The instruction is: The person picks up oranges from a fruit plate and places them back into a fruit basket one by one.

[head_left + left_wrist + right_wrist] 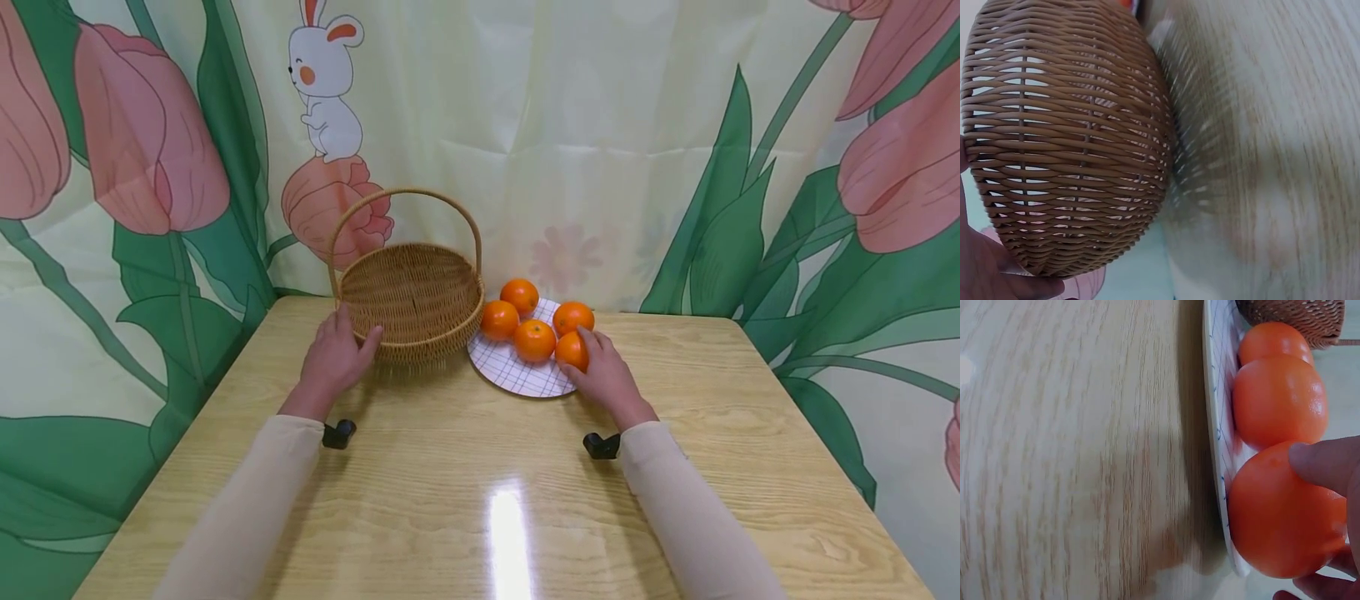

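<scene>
My left hand (333, 357) is at the left front of a brown wicker basket (412, 296) with a tall arched handle. It holds the basket's side, thumb along the front and fingers round the edge; the left wrist view shows the woven wall (1072, 137) close up. My right hand (606, 377) grips an orange (572, 352) at the right side of a white checked plate (517, 379). In the right wrist view the thumb (1325, 464) presses on top of that fruit, with fingers curled beneath. Several other oranges (535, 341) sit on the plate.
Both things stand near the back of a wooden table (420, 492), with the plate right of the basket. Behind hangs a curtain (600, 167) printed with tulips and a rabbit. Black straps with small devices (602, 446) are on both wrists.
</scene>
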A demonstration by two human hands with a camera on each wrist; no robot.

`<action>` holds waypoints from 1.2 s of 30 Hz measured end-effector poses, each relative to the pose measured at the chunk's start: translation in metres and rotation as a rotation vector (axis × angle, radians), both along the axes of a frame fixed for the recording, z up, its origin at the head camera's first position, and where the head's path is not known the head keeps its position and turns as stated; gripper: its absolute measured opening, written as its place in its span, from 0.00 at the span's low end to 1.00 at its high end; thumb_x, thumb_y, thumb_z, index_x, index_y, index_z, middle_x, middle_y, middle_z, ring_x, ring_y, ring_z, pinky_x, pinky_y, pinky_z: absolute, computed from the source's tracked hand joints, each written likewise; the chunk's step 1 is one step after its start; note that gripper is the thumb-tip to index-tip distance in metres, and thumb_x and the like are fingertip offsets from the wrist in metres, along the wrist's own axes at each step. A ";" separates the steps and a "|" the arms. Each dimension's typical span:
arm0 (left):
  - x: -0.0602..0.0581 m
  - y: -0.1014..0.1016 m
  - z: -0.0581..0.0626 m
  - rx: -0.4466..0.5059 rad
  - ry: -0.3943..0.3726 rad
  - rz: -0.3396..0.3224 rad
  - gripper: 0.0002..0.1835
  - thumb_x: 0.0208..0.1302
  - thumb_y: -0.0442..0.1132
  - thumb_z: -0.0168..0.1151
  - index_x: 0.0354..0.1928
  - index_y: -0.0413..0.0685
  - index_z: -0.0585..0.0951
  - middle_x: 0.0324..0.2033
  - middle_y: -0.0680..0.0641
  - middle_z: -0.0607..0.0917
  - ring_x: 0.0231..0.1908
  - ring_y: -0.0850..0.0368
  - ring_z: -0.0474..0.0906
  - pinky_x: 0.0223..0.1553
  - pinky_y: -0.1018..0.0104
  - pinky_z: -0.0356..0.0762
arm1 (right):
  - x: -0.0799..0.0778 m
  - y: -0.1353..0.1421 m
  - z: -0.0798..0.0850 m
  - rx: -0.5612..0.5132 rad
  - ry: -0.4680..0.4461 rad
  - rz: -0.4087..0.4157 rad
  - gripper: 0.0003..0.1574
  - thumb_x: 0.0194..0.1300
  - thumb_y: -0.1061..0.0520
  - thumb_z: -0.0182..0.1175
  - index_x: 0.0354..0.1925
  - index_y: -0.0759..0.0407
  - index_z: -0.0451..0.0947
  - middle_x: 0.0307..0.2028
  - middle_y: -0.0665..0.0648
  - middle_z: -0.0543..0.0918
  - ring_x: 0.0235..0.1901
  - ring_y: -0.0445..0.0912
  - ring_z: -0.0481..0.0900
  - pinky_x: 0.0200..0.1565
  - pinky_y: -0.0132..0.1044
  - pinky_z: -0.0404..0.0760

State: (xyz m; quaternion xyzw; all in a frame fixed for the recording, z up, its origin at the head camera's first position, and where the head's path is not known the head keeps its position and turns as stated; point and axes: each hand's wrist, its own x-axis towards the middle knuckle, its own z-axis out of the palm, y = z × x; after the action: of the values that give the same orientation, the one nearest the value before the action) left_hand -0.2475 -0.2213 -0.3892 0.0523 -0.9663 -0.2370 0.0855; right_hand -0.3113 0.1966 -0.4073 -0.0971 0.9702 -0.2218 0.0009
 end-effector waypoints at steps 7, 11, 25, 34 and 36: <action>0.001 0.001 -0.003 0.089 0.010 -0.010 0.52 0.69 0.70 0.33 0.74 0.32 0.37 0.73 0.28 0.45 0.73 0.31 0.43 0.70 0.38 0.49 | 0.002 0.000 0.002 -0.008 0.015 0.010 0.49 0.66 0.44 0.60 0.75 0.56 0.49 0.71 0.70 0.53 0.63 0.70 0.64 0.62 0.67 0.64; 0.000 0.003 -0.007 0.157 0.050 -0.007 0.51 0.70 0.68 0.35 0.75 0.33 0.36 0.74 0.29 0.44 0.72 0.31 0.46 0.70 0.39 0.51 | 0.004 0.001 0.006 -0.015 0.044 0.021 0.49 0.66 0.44 0.61 0.75 0.56 0.49 0.71 0.70 0.54 0.62 0.70 0.64 0.62 0.67 0.64; -0.003 0.014 -0.024 0.418 0.142 0.033 0.47 0.71 0.64 0.42 0.77 0.46 0.33 0.76 0.36 0.37 0.73 0.33 0.45 0.70 0.38 0.51 | 0.012 -0.015 0.030 -0.066 0.174 0.063 0.48 0.65 0.47 0.63 0.74 0.52 0.52 0.70 0.67 0.58 0.62 0.67 0.67 0.62 0.65 0.67; -0.003 0.017 -0.027 0.446 0.144 0.051 0.47 0.71 0.62 0.43 0.76 0.50 0.31 0.76 0.38 0.36 0.74 0.34 0.43 0.70 0.39 0.50 | 0.013 -0.039 0.049 -0.116 0.250 0.114 0.46 0.64 0.46 0.63 0.74 0.52 0.54 0.69 0.65 0.60 0.62 0.65 0.68 0.61 0.62 0.69; -0.002 0.018 -0.027 0.444 0.141 0.053 0.47 0.71 0.62 0.43 0.76 0.50 0.31 0.76 0.37 0.36 0.74 0.34 0.43 0.70 0.39 0.51 | 0.013 -0.045 0.053 -0.131 0.254 0.128 0.46 0.64 0.46 0.63 0.73 0.52 0.54 0.69 0.65 0.60 0.62 0.65 0.68 0.61 0.62 0.69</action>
State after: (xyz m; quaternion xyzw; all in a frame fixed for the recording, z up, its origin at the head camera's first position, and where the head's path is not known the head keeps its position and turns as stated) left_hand -0.2498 -0.2034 -0.4167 0.0782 -0.8804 -0.4445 0.1455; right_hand -0.2983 0.1520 -0.3548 -0.1858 0.9379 -0.2700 -0.1140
